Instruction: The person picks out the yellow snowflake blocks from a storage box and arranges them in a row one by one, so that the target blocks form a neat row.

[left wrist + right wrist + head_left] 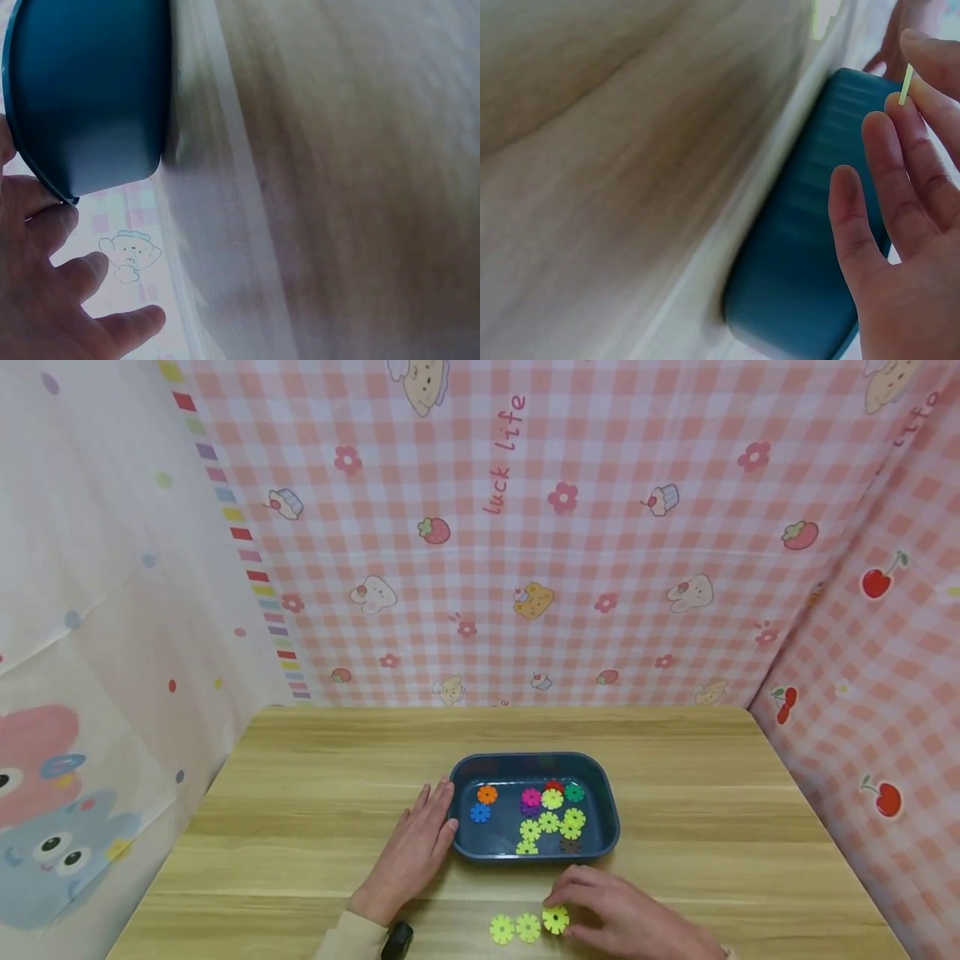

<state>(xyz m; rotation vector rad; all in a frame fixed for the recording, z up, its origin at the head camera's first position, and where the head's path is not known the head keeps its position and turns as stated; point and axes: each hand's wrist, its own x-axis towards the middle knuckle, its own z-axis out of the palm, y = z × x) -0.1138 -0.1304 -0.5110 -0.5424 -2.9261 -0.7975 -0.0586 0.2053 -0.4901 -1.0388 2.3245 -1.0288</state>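
Observation:
My right hand [611,910] pinches a yellow-green notched plastic disc [556,919] between thumb and fingertips, just in front of a dark blue plastic basin [617,827]. In the right wrist view the disc [906,84] shows edge-on as a thin strip, the other fingers extended. Two similar yellow-green discs [502,930] [528,928] lie side by side on the table, left of the pinched one. At the basin's left side, my left hand [412,843] rests with fairly straight fingers against the rim; the left wrist view shows fingertips [64,217] right at that rim.
Inside the basin lie several loose discs: an orange one [487,794], a blue one [480,813], a magenta one [531,797], a green one [574,792] and several yellow-green ones [549,822]. The wooden table [337,793] meets patterned cloth walls [480,560] behind and at both sides.

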